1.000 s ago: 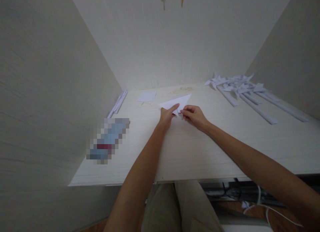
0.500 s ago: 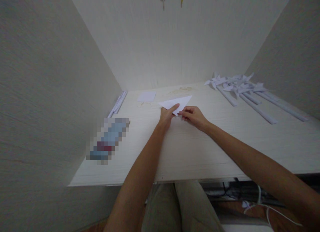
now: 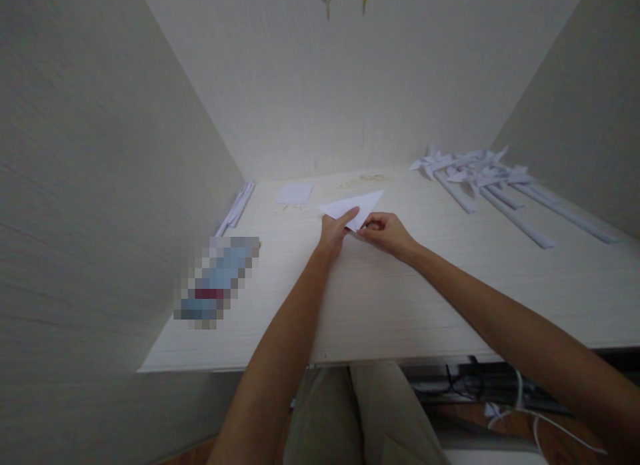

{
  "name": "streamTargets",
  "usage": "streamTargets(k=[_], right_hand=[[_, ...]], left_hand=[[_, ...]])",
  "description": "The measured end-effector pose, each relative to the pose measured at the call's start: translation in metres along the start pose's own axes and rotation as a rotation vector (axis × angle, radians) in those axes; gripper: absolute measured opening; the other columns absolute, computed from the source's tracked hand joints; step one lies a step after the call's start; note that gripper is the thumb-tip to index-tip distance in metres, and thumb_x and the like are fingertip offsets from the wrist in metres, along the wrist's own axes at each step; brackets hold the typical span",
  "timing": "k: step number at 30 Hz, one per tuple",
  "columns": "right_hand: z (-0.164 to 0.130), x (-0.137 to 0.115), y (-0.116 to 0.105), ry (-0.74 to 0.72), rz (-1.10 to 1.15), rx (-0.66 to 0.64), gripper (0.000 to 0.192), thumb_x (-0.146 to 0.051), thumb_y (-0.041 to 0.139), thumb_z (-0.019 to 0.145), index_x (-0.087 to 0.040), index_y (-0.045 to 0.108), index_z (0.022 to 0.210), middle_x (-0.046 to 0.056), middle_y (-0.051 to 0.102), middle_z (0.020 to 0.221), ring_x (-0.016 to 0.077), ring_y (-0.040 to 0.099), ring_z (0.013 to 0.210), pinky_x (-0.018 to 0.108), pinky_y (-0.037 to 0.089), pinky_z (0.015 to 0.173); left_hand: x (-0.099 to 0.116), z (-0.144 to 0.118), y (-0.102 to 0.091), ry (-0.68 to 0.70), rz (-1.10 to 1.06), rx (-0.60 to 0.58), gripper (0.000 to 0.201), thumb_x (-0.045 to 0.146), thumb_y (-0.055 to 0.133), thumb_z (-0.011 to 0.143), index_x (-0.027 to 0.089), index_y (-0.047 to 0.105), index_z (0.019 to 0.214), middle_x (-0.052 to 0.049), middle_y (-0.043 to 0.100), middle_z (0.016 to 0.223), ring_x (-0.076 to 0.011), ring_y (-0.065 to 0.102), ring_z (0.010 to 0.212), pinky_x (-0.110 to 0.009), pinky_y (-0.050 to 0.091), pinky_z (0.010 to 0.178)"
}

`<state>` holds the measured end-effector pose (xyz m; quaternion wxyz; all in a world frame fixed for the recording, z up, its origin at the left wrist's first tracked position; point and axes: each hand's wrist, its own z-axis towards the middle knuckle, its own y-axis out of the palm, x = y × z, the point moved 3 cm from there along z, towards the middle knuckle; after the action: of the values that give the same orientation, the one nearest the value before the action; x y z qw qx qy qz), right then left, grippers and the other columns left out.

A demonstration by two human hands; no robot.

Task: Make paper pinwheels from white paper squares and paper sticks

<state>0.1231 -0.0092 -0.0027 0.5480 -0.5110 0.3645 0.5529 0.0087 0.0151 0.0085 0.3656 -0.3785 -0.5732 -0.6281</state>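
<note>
A white sheet of paper (image 3: 367, 201), folded into a triangle, is held just above the middle of the desk, one corner toward me. My left hand (image 3: 336, 233) grips it from the left, thumb on top and the other fingers hidden beneath. At the near corner, the fingertips of my right hand (image 3: 385, 233) are pinched together against the paper's edge. How much paper lies between those fingertips is hard to make out.
A flat white paper square (image 3: 293, 193) lies behind on the white desk (image 3: 400, 318). Rolled paper sticks (image 3: 239, 206) rest along the left wall, behind a pixelated object (image 3: 220, 278). Several paper pinwheels (image 3: 480, 175) with rolled sticks lie at the right.
My right fingertips have shifted slightly and closed in at the paper's near corner. The left hand and the folded paper stay almost where they were.
</note>
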Motion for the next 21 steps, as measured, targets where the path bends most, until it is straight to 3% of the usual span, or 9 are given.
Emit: streamTargets(k=[21], right_hand=[[-0.0009, -0.0052, 0.0018, -0.014, 0.072, 0.004, 0.012, -0.024, 0.060, 0.058, -0.014, 0.054, 0.063, -0.009, 0.035, 0.042, 0.0027, 0.025, 0.038, 0.020, 0.016, 0.039]], left_hand=[[-0.0020, 0.0013, -0.0002, 0.009, 0.028, 0.005, 0.023, 0.018, 0.070, 0.049, 0.012, 0.061, 0.069, -0.004, 0.065, 0.075, -0.0148, 0.058, 0.066, -0.027, 0.045, 0.061]])
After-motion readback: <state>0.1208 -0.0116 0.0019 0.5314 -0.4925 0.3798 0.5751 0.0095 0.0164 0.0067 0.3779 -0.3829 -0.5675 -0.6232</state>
